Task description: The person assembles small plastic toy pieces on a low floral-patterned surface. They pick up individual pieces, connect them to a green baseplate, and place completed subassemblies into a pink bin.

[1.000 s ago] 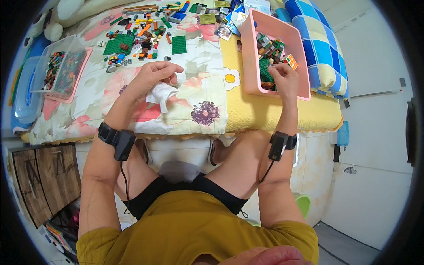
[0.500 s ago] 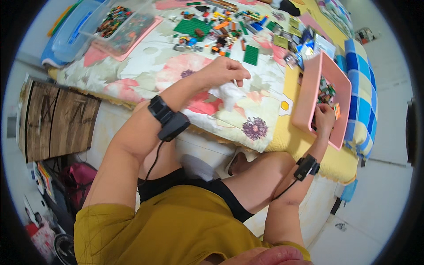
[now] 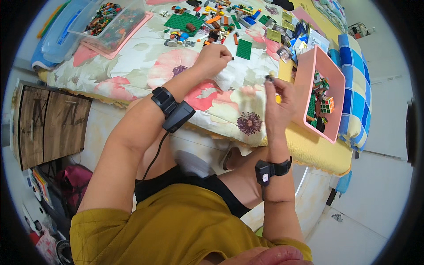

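Head view: right hand point(image 3: 281, 99), now out of pink tub point(image 3: 304, 77), fingers clamped on small dark toy piece point(image 3: 269, 78), thus singled out above bed point(image 3: 132, 64); left hand point(image 3: 213, 59), fingers pinching tiny dark bit point(image 3: 232, 58), white cloth point(image 3: 225, 80) just below.

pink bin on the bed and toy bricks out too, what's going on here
A person at the bed is handling toy pieces. The right hand holds up a small piece, outside the pink bin. The left hand pinches a dark bit above a white cloth; whether it grips the cloth too is unclear. Bricks lie loose beyond, a clear tub holds more, and a cube sits in the bin.
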Available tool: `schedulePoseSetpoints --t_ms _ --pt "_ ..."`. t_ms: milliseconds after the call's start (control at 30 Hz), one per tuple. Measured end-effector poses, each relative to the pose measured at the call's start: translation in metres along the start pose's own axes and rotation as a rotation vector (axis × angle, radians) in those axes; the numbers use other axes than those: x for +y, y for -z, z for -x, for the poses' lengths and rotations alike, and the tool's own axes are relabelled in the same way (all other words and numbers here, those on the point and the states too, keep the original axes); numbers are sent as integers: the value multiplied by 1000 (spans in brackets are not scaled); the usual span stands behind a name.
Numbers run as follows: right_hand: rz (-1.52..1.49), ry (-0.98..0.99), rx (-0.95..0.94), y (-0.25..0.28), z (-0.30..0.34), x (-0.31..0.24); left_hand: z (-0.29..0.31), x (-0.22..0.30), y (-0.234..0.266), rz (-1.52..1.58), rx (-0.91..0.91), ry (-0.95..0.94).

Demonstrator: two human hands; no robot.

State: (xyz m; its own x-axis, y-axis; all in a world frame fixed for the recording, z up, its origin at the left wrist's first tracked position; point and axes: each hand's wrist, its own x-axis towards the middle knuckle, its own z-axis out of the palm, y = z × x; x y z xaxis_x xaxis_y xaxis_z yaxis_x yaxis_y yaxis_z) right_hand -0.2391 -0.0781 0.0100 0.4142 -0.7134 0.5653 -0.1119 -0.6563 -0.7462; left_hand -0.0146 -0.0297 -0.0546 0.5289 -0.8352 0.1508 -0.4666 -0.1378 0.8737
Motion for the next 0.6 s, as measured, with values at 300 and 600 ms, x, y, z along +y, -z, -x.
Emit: schedulePoseSetpoints --t_ms 300,600 --pt "-271 -364 -9 -10 -2 16 -3 17 -44 -616 -216 -253" --pt "-289 -412 -11 -17 -7 39 -7 16 -48 -633 -255 -162"
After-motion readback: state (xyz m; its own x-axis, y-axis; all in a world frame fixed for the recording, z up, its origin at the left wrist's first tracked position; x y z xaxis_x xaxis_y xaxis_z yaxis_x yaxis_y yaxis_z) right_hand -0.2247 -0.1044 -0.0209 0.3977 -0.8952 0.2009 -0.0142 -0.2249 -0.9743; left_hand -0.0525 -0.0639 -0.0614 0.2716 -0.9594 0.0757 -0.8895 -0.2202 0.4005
